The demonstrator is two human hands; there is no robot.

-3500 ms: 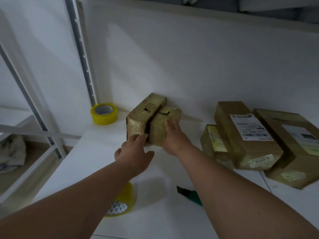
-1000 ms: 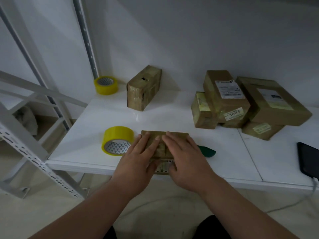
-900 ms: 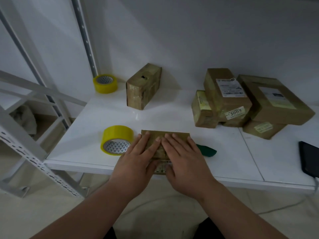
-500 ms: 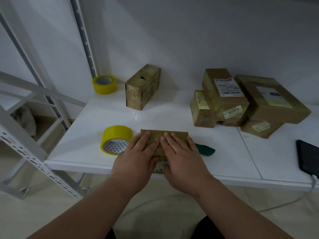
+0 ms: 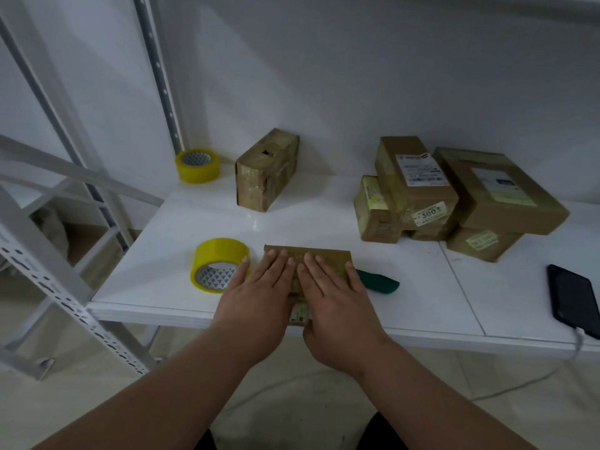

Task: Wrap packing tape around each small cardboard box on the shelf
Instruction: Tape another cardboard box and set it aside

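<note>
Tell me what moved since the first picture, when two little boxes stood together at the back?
One small box was pulled from the back wall to the shelf's front edge and laid flat. The left hand and right hand now press flat on top of it. The other small box stayed at the back. Both yellow tape rolls, the green cutter and the stacked parcels did not move.

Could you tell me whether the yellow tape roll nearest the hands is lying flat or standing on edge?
On edge: the near yellow tape roll shows its open core sideways.
</note>
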